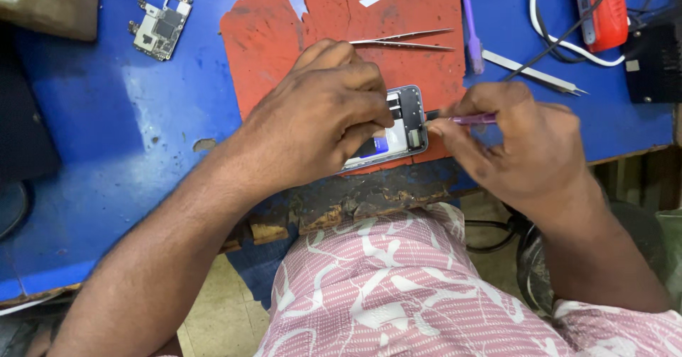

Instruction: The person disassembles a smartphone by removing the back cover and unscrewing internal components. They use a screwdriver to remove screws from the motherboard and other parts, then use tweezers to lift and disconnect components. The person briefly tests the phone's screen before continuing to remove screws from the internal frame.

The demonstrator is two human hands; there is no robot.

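**Both hands on an opened phone**

Left hand [323, 108] arched, fingers curled, pinning the opened phone [405, 126] to the red mat [284, 30] on the blue worktop [142, 130]. Right hand [522, 140] pinched a purple tool [472, 119], tip at the phone's edge.

There is one view only, from a camera worn on the person's head, looking steeply down and a little forward over the chest and lap. It sits close to the work: the forearms enter from the bottom corners and the hands, left [323, 112] and right [522, 147], fill the middle of the picture. The near edge of the blue bench [106, 151] crosses the frame from lower left to the right, with the patterned shirt [398, 293] and a strip of floor [220, 307] below it. The far part of the bench runs out at the top edge, so the view faces away from the body.
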